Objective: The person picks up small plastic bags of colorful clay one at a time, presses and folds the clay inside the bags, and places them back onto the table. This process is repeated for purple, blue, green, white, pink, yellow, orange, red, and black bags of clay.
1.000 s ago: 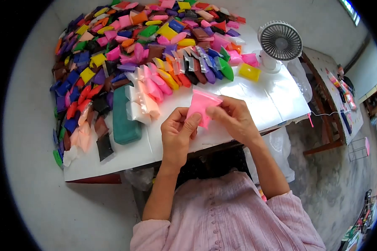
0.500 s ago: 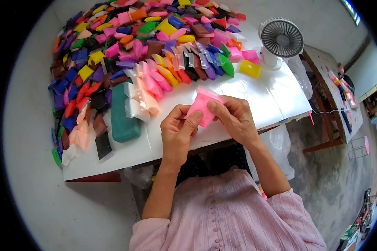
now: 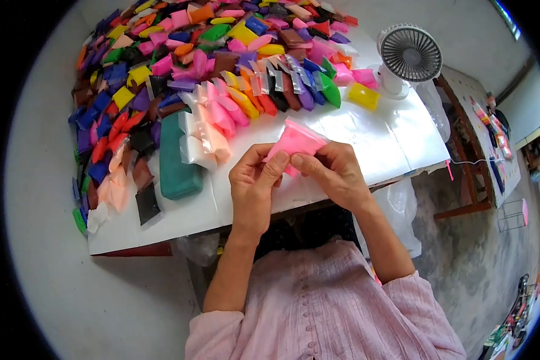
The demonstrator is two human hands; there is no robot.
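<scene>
A small pink packet (image 3: 297, 141) in clear plastic is pinched between my two hands above the near part of the white table. My left hand (image 3: 255, 180) grips its lower left side, thumb on top. My right hand (image 3: 333, 177) holds the lower right side, its thumb close beside the left one. The fingers beneath the packet are mostly hidden. Left of my hands lies a teal block-shaped case (image 3: 180, 159), with white and peach packets (image 3: 207, 141) leaning against it. A row of packets in several colours, including a green packet (image 3: 329, 91), runs behind.
A large heap of coloured packets (image 3: 162, 66) covers the table's back and left. One yellow packet (image 3: 363, 96) lies near a white fan (image 3: 410, 57) at the right. The white tabletop (image 3: 396, 141) ends just in front of my body. A wooden table (image 3: 462, 144) stands further right.
Both thumbs have shifted to the packet's lower edge and moved closer together. The packet's upper part now shows more fully. The camera view has moved slightly.
</scene>
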